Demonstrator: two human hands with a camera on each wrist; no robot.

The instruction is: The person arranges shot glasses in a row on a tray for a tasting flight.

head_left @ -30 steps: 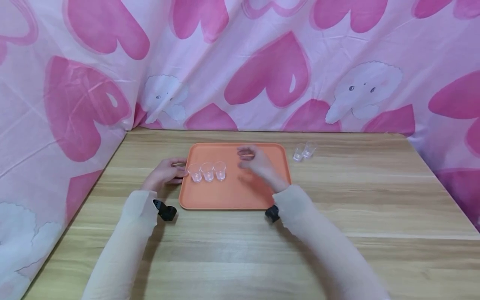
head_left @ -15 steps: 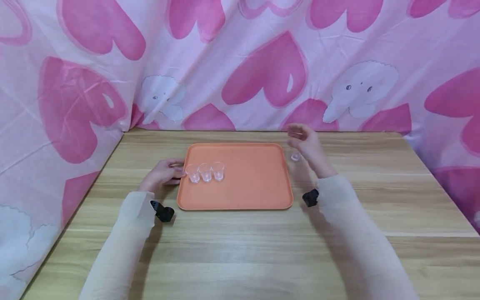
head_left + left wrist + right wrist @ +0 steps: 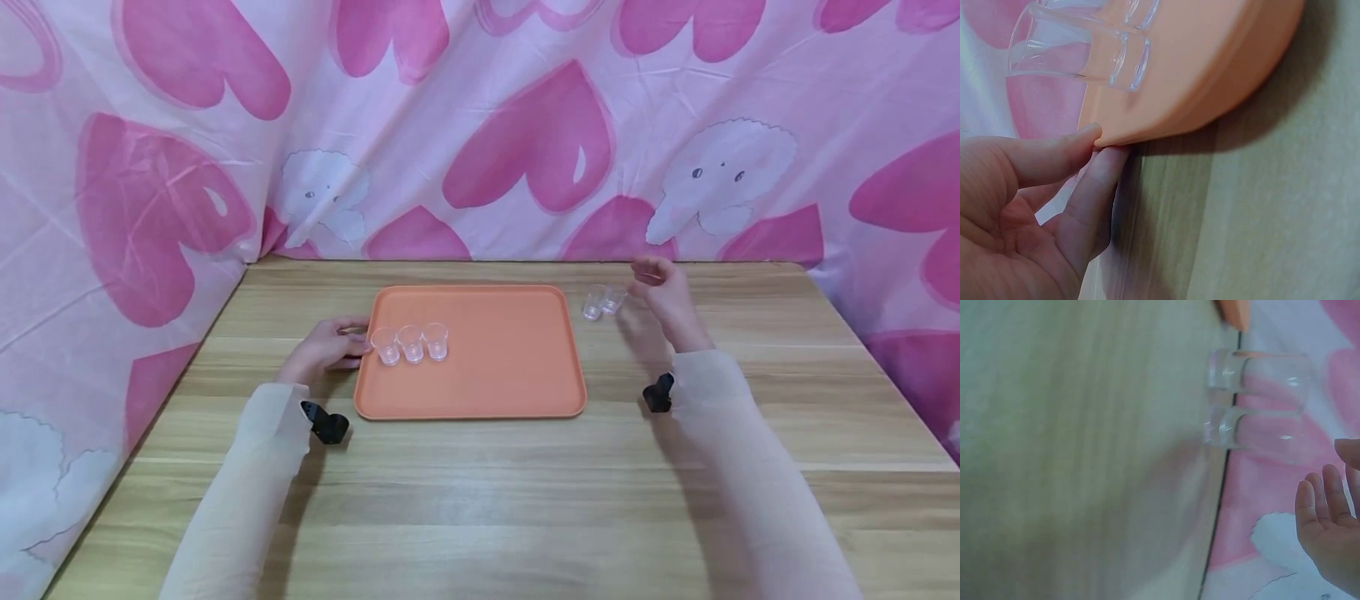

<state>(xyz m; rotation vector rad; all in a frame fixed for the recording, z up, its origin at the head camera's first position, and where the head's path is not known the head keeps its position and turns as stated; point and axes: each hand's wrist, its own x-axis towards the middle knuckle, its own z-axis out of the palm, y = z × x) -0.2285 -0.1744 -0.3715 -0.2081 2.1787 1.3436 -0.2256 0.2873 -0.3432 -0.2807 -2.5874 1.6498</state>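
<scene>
An orange tray [image 3: 495, 379] lies on the table with three small clear cups standing in a row on its left part, the middle one being a clear cup [image 3: 412, 345]. My left hand [image 3: 326, 346] pinches the tray's left rim between thumb and fingers, as the left wrist view shows with the thumb [image 3: 1063, 153] on the edge. Right of the tray stand two more clear cups, the nearer a clear cup [image 3: 593, 303] and beside it another clear cup [image 3: 612, 301]. Just right of them is my right hand [image 3: 666, 302], fingers relaxed and holding nothing.
The wooden table [image 3: 465, 500] reaches back to a pink heart-patterned curtain [image 3: 525, 142], which also hangs along the left side. A black wrist camera [image 3: 328, 422] sits at the left sleeve, and a similar black camera [image 3: 659, 393] at the right sleeve.
My right hand has moved from over the tray, past the two cups, to their right side. The left hand stays at the tray's rim, and the cups stay where they stood.
</scene>
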